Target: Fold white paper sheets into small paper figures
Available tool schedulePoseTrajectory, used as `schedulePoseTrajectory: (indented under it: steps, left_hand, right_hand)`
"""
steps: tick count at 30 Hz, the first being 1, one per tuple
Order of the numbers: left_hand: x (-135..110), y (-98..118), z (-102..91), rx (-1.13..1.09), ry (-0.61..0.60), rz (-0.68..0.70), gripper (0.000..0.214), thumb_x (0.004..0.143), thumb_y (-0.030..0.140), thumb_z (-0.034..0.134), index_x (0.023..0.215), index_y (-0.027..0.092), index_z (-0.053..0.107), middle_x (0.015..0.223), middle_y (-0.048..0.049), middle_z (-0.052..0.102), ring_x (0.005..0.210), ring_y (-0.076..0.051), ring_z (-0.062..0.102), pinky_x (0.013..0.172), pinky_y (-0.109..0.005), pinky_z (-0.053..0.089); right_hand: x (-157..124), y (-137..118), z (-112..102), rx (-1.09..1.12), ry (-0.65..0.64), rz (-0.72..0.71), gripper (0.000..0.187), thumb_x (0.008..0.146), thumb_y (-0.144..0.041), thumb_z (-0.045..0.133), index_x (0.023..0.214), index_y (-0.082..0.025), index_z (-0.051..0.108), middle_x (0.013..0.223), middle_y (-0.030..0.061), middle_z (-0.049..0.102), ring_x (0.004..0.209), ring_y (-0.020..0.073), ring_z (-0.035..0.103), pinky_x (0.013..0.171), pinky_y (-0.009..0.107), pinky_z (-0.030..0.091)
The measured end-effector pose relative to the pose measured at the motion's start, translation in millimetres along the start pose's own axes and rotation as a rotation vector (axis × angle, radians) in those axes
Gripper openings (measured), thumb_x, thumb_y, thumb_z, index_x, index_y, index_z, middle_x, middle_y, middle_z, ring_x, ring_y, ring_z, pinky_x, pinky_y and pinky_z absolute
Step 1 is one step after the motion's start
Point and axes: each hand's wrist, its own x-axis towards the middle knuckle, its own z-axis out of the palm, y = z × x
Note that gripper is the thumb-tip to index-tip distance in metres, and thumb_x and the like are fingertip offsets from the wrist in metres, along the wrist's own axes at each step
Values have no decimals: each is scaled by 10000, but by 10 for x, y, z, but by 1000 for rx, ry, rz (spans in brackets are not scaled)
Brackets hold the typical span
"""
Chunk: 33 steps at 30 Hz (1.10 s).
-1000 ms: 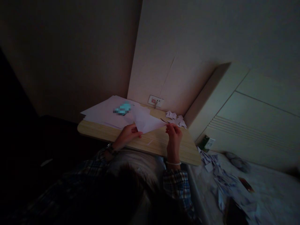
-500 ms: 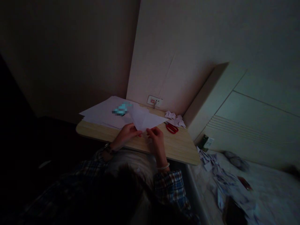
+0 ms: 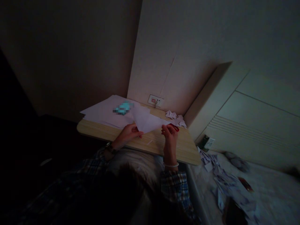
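Observation:
A white sheet of paper (image 3: 150, 122), folded to a point, is held just above the table. My left hand (image 3: 130, 132) pinches its lower corner between thumb and fingers. At the paper's right end, my right hand (image 3: 170, 132) has its fingers curled together at the edge. Behind that hand lie red-handled scissors (image 3: 174, 127), mostly hidden by it. To the left, a stack of white paper sheets (image 3: 103, 109) bears a blurred turquoise object (image 3: 123, 108). A small paper strip (image 3: 150, 142) lies on the tabletop near the front.
The wooden table (image 3: 185, 150) stands against the wall, below a socket (image 3: 156, 100). Small folded paper pieces (image 3: 172, 115) sit at its back right. On the bed (image 3: 269, 193) are many more folded papers (image 3: 225, 181), a dark object (image 3: 234, 212) and a green packet (image 3: 206, 142).
My right hand has moved right, from the paper's lower corner to its right end, and now covers part of the scissors. My left hand has kept its pinch on the corner.

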Motion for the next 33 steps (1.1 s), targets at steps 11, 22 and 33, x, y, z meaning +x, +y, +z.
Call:
schedulePoseTrajectory:
  steps: [11,22,33]
  left_hand:
    - [6,-33,-28,24,13,4,309,543,363,861,704,187,664,626,-4,715,610,-204,674,651,-322,545]
    - [-13,43,0,5,63,7,404,560,440,870,793,166,688,716,-34,759,624,-199,679,601,-290,497]
    - [-35,99,20,24,131,49,373,562,491,851,697,172,712,739,-58,766,739,-238,683,661,-310,509]
  right_hand:
    - [85,-68,-279,146,211,-36,266,670,-416,750,740,-195,619,700,-52,542,623,99,480,604,237,380]
    - [-216,232,351,34,-326,152,330,670,-501,755,683,-214,594,614,-31,587,594,142,529,588,274,410]
    - [-281,241,384,-143,-303,59,345,706,-539,726,724,-204,647,634,-9,646,600,150,554,594,271,425]
